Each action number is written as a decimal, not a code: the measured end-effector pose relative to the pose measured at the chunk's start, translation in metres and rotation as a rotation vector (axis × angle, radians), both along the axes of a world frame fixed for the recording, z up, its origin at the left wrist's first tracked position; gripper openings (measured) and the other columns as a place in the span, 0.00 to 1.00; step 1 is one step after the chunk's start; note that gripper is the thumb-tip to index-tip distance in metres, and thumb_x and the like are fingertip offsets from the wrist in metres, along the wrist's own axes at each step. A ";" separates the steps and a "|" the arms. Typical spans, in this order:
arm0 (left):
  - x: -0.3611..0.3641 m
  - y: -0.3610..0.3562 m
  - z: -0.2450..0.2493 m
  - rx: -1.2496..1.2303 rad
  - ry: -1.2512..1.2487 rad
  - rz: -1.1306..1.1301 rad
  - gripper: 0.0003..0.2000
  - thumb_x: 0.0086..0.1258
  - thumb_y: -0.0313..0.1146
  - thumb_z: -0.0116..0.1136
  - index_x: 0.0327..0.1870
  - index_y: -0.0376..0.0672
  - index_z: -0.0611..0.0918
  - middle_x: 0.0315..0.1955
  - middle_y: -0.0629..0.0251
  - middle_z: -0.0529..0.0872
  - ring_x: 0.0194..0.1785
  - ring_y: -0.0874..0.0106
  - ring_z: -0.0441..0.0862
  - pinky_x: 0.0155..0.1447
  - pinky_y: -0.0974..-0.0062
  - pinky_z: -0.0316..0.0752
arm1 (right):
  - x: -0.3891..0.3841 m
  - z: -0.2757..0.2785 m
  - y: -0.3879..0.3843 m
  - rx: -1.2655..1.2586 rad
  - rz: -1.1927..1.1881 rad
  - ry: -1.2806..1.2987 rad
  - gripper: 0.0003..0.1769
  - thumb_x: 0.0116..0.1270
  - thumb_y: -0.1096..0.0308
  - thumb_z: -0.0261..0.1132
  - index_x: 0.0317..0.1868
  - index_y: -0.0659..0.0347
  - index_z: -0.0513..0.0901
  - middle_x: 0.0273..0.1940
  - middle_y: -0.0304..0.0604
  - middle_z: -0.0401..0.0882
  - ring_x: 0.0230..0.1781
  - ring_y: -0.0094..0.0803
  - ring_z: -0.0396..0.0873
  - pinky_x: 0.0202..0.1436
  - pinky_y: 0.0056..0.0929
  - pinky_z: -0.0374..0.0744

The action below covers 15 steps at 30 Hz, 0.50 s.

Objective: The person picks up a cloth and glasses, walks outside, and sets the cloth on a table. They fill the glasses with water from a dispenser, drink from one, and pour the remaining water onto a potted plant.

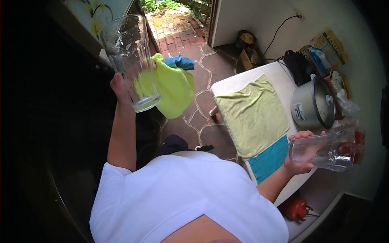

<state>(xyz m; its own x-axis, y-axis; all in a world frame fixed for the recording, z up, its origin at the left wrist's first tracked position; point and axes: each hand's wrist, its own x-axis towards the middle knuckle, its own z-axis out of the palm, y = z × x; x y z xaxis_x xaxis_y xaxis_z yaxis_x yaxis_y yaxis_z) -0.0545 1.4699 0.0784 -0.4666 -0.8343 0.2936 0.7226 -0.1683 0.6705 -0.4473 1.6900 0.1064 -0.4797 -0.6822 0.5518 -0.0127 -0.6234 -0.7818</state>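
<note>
At the upper left my left hand (120, 87) is wrapped round a tall clear glass (135, 60), seen partly through it. A lime-green cloth (174, 87) and a blue cloth (181, 62) hang beside this glass, on its right. Over at the right, my right hand (302, 158) grips a second clear glass (330, 150), tilted onto its side in the air. Below and left of that glass, a pale green cloth (255, 117) and a teal cloth (270, 160) lie on the white table (227, 84).
A silver rice cooker (306, 103) stands on the table, with bags and a yellow package (334, 46) behind it. Under the table's near end is a red object (297, 208). Stone-patterned floor (208, 71) leads to an open doorway.
</note>
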 end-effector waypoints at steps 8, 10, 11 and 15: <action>-0.032 -0.259 0.036 -0.097 0.070 -0.116 0.45 0.54 0.67 0.44 0.59 0.29 0.65 0.55 0.49 0.71 0.57 0.60 0.70 0.60 0.63 0.66 | -0.003 -0.028 -0.178 -0.088 -0.055 -0.029 0.56 0.46 0.38 0.67 0.66 0.57 0.47 0.43 0.54 0.67 0.39 0.41 0.71 0.40 0.38 0.78; -0.045 -0.326 0.047 -0.081 0.044 -0.057 0.42 0.54 0.65 0.47 0.58 0.31 0.67 0.53 0.50 0.73 0.54 0.59 0.74 0.57 0.62 0.69 | -0.008 -0.034 -0.222 -0.092 -0.039 -0.022 0.57 0.44 0.36 0.67 0.66 0.57 0.49 0.44 0.50 0.66 0.41 0.38 0.68 0.41 0.37 0.75; -0.055 -0.352 0.051 -0.074 -0.027 0.095 0.41 0.54 0.65 0.48 0.58 0.33 0.68 0.52 0.50 0.74 0.52 0.60 0.75 0.56 0.62 0.71 | -0.009 -0.034 -0.242 -0.080 -0.053 -0.004 0.57 0.43 0.36 0.67 0.66 0.57 0.49 0.43 0.50 0.66 0.41 0.38 0.68 0.41 0.37 0.75; -0.083 -0.457 0.063 -0.086 -0.139 0.302 0.38 0.55 0.62 0.51 0.57 0.36 0.69 0.48 0.53 0.77 0.49 0.62 0.77 0.53 0.63 0.74 | -0.015 -0.029 -0.326 -0.025 -0.109 0.058 0.57 0.43 0.36 0.67 0.65 0.57 0.50 0.42 0.49 0.65 0.40 0.37 0.68 0.40 0.36 0.75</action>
<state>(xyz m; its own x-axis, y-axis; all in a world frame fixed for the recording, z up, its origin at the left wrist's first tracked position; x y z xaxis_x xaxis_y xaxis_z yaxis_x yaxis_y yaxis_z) -0.1376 1.0124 0.1417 -0.2427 -0.9158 0.3199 0.6322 0.1008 0.7682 -0.4626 1.3643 0.0775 -0.5171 -0.6132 0.5971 -0.1266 -0.6352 -0.7619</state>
